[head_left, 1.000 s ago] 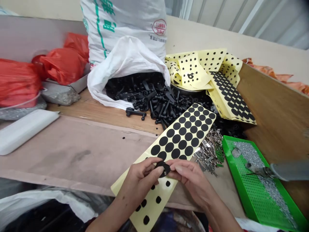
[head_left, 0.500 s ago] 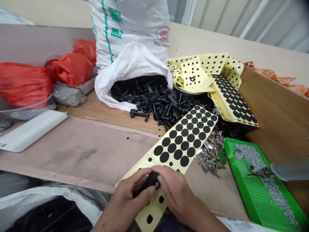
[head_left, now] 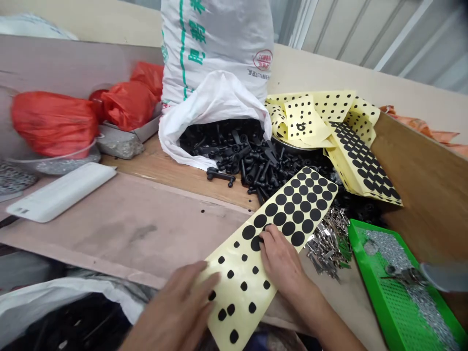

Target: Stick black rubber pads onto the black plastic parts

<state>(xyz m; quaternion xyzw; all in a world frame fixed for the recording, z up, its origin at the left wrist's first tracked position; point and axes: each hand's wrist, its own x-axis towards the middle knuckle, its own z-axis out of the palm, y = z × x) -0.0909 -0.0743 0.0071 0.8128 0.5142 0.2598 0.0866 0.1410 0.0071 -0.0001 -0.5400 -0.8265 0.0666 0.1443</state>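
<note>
A yellow backing sheet (head_left: 252, 297) with rows of round black stickers (head_left: 298, 217) lies slantwise on the bench in front of me. Its near part bears only small black dots. My right hand (head_left: 283, 256) rests on the sheet, fingertips pinched together at the edge of a round black sticker (head_left: 256, 243) in the nearest row of large ones. Over the sheet's lower left edge is my left hand (head_left: 179, 302), slightly blurred, with fingers apart and nothing visible in it.
A white sack (head_left: 215, 105) spills black plastic handles (head_left: 252, 161) behind the sheet. Metal pins (head_left: 329, 243) lie right of it, beside a green tray (head_left: 369, 287) of small silver pieces. Red bags (head_left: 54, 124) stand left; an open bag of black parts (head_left: 80, 321) is at lower left.
Both hands were together around a black part above the sheet; that part is no longer seen in them. My right hand moved up to the large stickers, my left hand moved left and opened.
</note>
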